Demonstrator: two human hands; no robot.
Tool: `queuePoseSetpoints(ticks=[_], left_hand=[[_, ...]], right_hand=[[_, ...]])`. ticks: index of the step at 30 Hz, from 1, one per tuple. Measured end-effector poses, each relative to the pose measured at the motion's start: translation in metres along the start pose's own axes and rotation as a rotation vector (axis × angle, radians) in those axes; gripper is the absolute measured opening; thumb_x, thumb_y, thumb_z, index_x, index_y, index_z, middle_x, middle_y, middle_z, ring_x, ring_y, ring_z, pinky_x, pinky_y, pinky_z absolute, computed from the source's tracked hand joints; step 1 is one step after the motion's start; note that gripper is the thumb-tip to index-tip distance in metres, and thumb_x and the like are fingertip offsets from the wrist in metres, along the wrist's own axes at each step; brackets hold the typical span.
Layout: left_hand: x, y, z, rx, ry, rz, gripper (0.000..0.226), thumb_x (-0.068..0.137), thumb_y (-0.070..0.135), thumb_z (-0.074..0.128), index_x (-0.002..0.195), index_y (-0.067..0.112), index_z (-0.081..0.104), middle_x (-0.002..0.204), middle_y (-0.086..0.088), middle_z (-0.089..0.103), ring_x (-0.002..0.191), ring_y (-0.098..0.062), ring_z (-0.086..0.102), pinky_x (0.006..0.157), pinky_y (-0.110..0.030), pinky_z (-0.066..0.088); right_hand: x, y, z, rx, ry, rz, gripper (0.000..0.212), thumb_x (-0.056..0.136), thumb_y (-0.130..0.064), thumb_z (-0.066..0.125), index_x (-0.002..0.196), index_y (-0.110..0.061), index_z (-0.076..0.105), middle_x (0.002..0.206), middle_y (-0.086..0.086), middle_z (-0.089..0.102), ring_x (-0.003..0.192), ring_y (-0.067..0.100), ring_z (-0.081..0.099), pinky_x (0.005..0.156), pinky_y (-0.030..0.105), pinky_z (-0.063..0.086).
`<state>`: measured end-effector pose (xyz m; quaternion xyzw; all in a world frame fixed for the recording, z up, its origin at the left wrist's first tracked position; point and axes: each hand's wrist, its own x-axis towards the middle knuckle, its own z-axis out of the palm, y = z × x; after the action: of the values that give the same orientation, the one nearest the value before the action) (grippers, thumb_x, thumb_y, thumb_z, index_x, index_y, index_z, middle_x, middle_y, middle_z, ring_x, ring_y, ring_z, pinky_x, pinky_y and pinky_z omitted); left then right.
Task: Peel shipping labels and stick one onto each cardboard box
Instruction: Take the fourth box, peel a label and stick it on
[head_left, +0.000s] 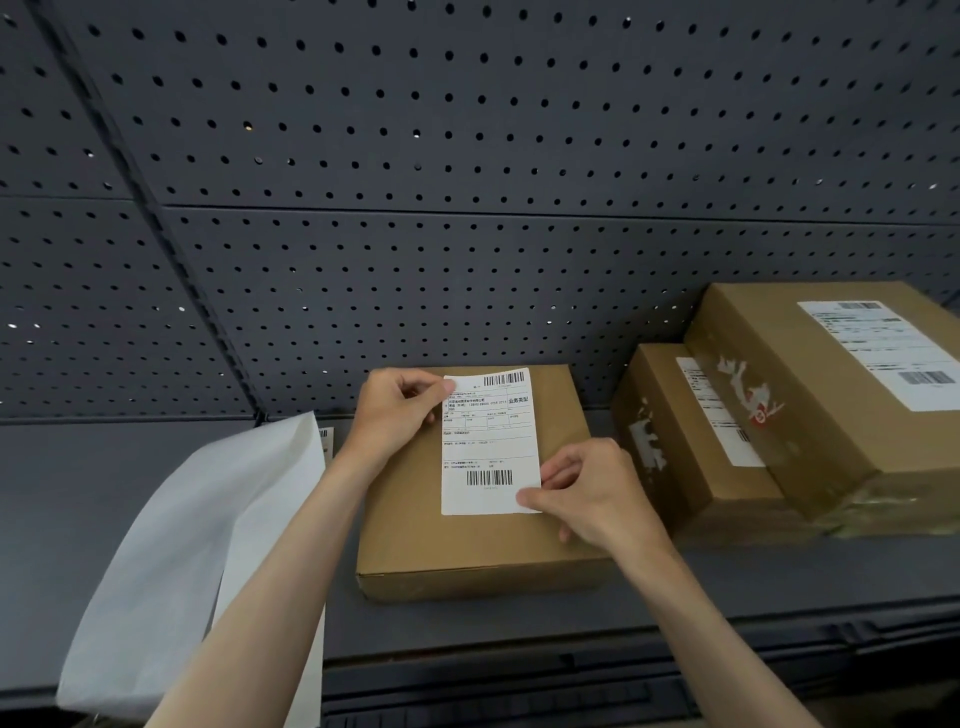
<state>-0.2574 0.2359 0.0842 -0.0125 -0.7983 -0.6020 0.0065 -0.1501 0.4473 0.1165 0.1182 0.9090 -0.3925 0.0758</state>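
— Three cardboard boxes sit on your dark shelf (130, 467). Which one are you working on?

— The middle box (467, 545), the flat one right in front of you. The shipping label (488, 441) is on its top face, long side running away from you, with a barcode at each end.

— And your hands?

— Your left hand (389, 415) pinches the label's far left corner between thumb and forefinger. Your right hand (587, 493) pinches the near right corner the same way, its other fingers curled down onto the box top. I cannot tell whether the label is fully stuck flat or just held over the cardboard.

— What else is around you?

— To your right, a small box (675, 441) with a label of its own, and a large box (831, 405) leaning partly on top of it, also labelled. To your left, white backing sheets (208, 519) lie across the shelf and hang past its front edge. Behind everything stands a grey pegboard (467, 156).
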Motion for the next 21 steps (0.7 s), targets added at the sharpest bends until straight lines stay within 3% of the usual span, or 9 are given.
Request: queuePoseSetpoints(ticks=[6,10,15,21], left_hand=[[0.002,-0.002,0.001,0.058,0.016,0.02,0.011,0.089,0.022,0.075,0.083,0.015,0.081,0.056,0.013,0.067,0.046,0.0,0.053,0.049,-0.008,0.038],[0.004,-0.004,0.002,0.112,0.032,0.011,0.016,0.088,0.023,0.076,0.073,0.028,0.077,0.069,0.007,0.074,0.048,0.0,0.055,0.061,-0.019,0.045],[0.004,-0.003,0.004,0.215,0.069,0.003,0.012,0.088,0.028,0.076,0.076,0.026,0.08,0.082,0.01,0.078,0.083,-0.011,0.071,0.075,-0.029,0.053],[0.0,-0.002,0.005,0.498,0.137,0.049,0.018,0.09,0.047,0.069,0.084,0.034,0.08,0.087,0.02,0.074,0.09,-0.008,0.064,0.068,-0.028,0.044]], right_hand=[[-0.003,-0.001,0.002,-0.083,0.042,-0.02,0.028,0.075,-0.034,0.091,0.089,-0.022,0.069,0.079,-0.014,0.07,0.048,0.011,0.07,0.056,0.032,0.063],[-0.004,0.002,-0.002,-0.104,0.084,-0.005,0.039,0.069,-0.044,0.092,0.09,-0.025,0.066,0.08,-0.011,0.068,0.052,0.012,0.071,0.061,0.035,0.064],[-0.002,0.008,0.0,-0.086,0.103,-0.006,0.045,0.067,-0.048,0.093,0.095,-0.023,0.067,0.082,-0.01,0.068,0.055,0.011,0.07,0.062,0.038,0.064],[0.001,0.012,0.002,-0.085,0.105,-0.015,0.045,0.067,-0.049,0.092,0.095,-0.025,0.066,0.082,-0.007,0.068,0.069,0.013,0.071,0.067,0.043,0.064]])
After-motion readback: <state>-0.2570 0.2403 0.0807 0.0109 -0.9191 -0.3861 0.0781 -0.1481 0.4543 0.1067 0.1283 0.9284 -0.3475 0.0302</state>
